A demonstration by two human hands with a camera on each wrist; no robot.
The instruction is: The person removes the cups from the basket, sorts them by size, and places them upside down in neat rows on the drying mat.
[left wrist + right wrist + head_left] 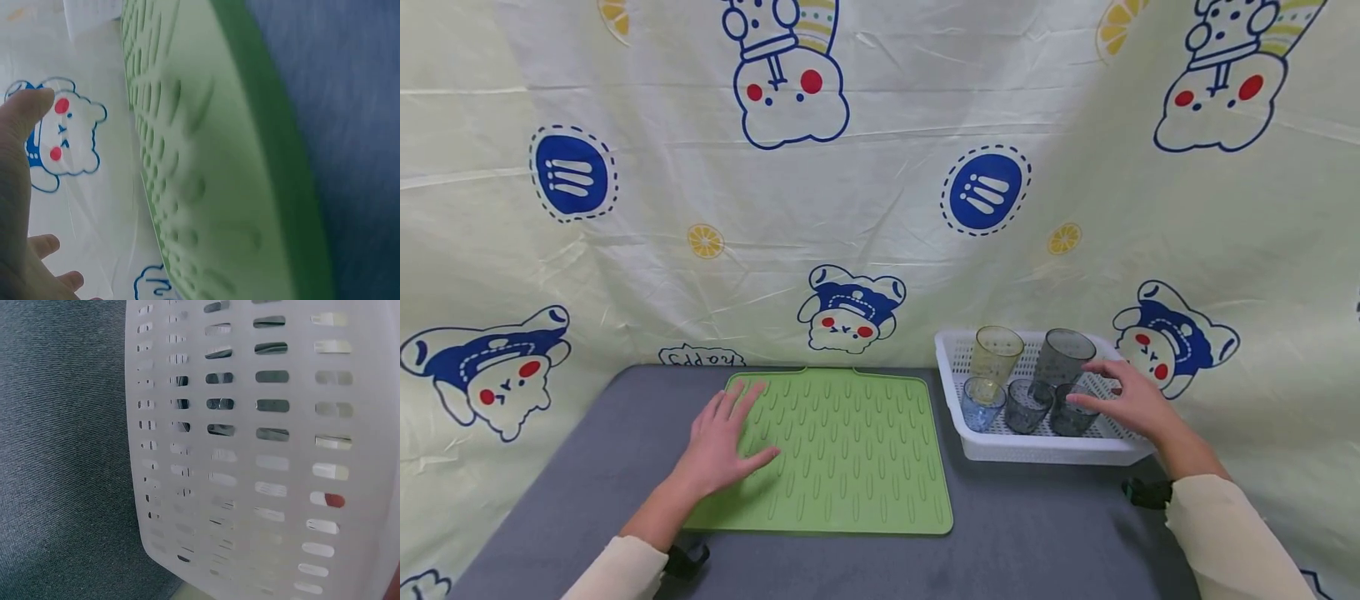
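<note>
My left hand [718, 442] hovers with spread fingers over the left part of a green ridged mat [850, 450]; the left wrist view shows its fingers apart and holding nothing. At the right, my right hand [1123, 400] reaches over the rim of a white perforated basket [1022, 450], thumb and fingers apart. Its fingertips are close to a large grey glass [1063, 354] and a small dark glass [1072, 412]; whether they touch is unclear. Also in the basket stand a yellowish glass [996, 354], a small blue glass [982, 404] and another small dark glass [1027, 407].
The mat and basket rest on a grey cloth-covered table [1022, 533]. Behind it hangs a pale curtain [880, 200] printed with cartoon figures and orange slices. In the right wrist view, the basket's slotted wall [244, 481] hides most of the glasses.
</note>
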